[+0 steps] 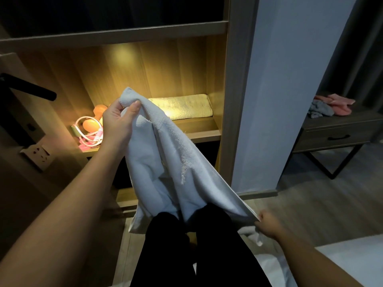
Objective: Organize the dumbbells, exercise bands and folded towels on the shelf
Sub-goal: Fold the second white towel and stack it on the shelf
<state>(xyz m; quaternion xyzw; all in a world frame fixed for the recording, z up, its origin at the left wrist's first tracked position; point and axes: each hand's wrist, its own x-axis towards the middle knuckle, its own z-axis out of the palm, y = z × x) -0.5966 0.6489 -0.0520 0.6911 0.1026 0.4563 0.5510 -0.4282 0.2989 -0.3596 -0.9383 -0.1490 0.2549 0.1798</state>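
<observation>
Left hand (118,119) pinches top corner of white towel (165,162), thumb on front, fingers curled behind. Right hand (267,224) grips opposite low corner, fingers closed on cloth. Terry stretched on diagonal between them, loose folds sagging over dark trousers (192,245), frayed threads along edge. On lit wooden shelf (207,133): folded towel (182,106), flat nubbly rectangle, right side; orange dumbbell (97,119), rounded ends, left, tangled among pink looped bands (89,137).

My left hand (117,123) hides part of the dumbbell (99,110); my towel (172,162) covers the folded towel's (182,106) left end.
</observation>
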